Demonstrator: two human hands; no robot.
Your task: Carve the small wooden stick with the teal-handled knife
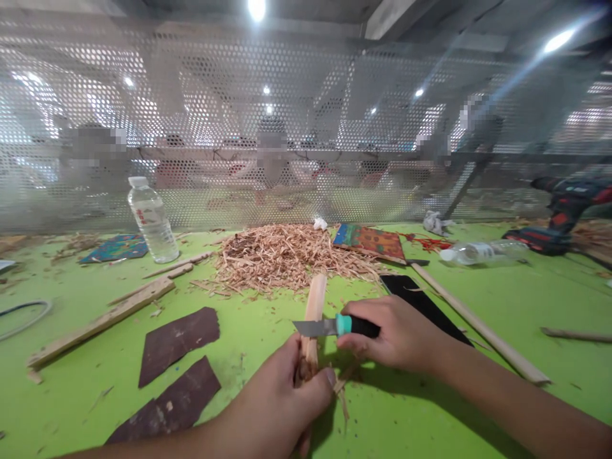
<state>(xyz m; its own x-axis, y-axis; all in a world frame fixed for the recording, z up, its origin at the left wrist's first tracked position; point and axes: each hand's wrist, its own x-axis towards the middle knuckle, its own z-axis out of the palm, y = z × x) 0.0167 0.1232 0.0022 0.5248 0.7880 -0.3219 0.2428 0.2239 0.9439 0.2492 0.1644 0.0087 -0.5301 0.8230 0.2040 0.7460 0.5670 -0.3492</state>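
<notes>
A narrow strip of pale wood [315, 298] points away from me over the green table. My left hand [291, 395] is closed round its near part. My right hand [387, 331] grips the black and teal handle of a knife [318, 328], whose blade lies across the wood just beyond my left thumb and points left. A few thin shavings hang beside the wood near my left thumb. Beyond the strip lies a large heap of wood shavings [272, 255].
Two brown sandpaper pieces [179, 341] and a long notched stick [102, 319] lie left. A water bottle [152, 220] stands behind them. At right are a black flat object [421, 306], a rod [478, 322], a lying bottle [482, 252] and a drill [564, 210]. A perforated screen [296, 134] stands behind.
</notes>
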